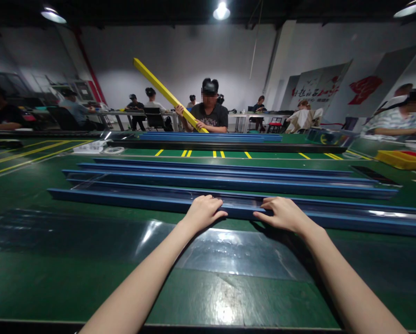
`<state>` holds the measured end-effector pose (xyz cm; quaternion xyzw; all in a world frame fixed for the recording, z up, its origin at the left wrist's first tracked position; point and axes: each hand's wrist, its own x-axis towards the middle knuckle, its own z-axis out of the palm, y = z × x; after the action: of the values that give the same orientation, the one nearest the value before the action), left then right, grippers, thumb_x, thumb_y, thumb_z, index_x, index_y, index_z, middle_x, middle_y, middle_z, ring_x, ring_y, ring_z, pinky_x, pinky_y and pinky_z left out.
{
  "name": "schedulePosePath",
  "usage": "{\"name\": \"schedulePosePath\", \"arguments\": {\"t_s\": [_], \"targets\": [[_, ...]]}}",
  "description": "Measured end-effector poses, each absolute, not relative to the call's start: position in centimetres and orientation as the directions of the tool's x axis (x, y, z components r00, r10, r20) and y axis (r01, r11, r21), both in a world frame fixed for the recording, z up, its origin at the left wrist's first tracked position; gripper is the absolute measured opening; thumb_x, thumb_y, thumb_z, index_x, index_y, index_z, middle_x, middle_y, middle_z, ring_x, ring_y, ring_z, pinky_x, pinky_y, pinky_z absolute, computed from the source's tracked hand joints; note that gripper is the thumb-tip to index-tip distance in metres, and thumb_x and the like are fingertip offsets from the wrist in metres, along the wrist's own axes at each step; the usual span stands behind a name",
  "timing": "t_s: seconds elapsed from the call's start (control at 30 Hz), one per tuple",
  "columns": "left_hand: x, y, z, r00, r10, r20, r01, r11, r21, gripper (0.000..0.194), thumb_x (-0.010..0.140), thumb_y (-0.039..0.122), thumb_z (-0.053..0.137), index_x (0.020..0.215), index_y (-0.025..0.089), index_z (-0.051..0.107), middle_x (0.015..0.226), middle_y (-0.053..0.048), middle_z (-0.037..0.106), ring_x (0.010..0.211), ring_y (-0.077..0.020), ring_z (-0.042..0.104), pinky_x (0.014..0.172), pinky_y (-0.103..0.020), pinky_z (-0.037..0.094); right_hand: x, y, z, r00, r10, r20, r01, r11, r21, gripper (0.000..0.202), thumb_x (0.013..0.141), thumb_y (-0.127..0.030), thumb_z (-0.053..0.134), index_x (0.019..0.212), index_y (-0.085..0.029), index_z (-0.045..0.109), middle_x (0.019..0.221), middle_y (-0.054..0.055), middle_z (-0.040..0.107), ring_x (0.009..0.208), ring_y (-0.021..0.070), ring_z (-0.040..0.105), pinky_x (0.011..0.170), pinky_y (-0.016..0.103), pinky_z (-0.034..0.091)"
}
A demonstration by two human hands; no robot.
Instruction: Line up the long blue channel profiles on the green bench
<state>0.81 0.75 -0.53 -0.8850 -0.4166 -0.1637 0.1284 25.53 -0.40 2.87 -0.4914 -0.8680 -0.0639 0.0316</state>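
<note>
On the green worktop [54, 292], the nearest blue tray [124, 200] lies just past a clear sheet [225, 255], and the left hand [203, 212] and right hand [284, 213] each have a nearly closed grip on its front wall, where pinching evenly seems best.

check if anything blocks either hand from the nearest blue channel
Nothing visible does: the left hand and right hand both touch the nearest blue channel. A clear sheet lies on the green table, on the wearer's side of the channel, not between.
</note>
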Motion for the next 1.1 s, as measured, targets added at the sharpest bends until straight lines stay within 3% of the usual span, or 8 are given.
{"name": "schedulePosePath", "arguments": {"t_s": [0.3, 0.83, 1.1], "targets": [[0.92, 0.5, -0.97, 0.486, 0.761, 0.43, 0.841, -0.541, 0.008, 0.036, 0.077, 0.053, 0.048, 0.09, 0.02, 0.051, 0.076, -0.001, 0.061, 0.072, -0.0165, 0.056, 0.064, -0.025, 0.038, 25.46, -0.36, 2.9, -0.509, 0.856, 0.091, 0.861, 0.503, 0.076, 0.047, 0.082, -0.05, 0.032, 0.071, -0.019, 0.065, 0.076, 0.006, 0.062, 0.068, 0.0159, 0.056, 0.059, 0.024, 0.033], [0.89, 0.34, -0.46, 0.539, 0.74, 0.403, 0.826, -0.558, -0.08, 0.034, 0.081, 0.051, 0.042, 0.083, 0.018, 0.05, 0.074, -0.003, 0.06, 0.071, -0.0169, 0.056, 0.062, -0.025, 0.038, 25.59, -0.26, 2.77, -0.488, 0.866, 0.106, 0.872, 0.489, 0.024, 0.044, 0.08, -0.05, 0.035, 0.072, -0.019, 0.064, 0.078, 0.006, 0.062, 0.069, 0.0158, 0.055, 0.059, 0.024, 0.032], [1.08, 0.03, -0.13, 0.519, 0.751, 0.408, 0.838, -0.542, -0.069, 0.033, 0.08, 0.051, 0.044, 0.08, 0.019, 0.051, 0.072, -0.002, 0.061, 0.07, -0.0169, 0.057, 0.061, -0.024, 0.038, 25.25, -0.37, 2.48, -0.502, 0.852, 0.146, 0.862, 0.506, 0.011, 0.032, 0.076, -0.046, 0.043, 0.075, -0.019, 0.059, 0.08, 0.006, 0.062, 0.07, 0.017, 0.056, 0.059, 0.024, 0.031]]}}
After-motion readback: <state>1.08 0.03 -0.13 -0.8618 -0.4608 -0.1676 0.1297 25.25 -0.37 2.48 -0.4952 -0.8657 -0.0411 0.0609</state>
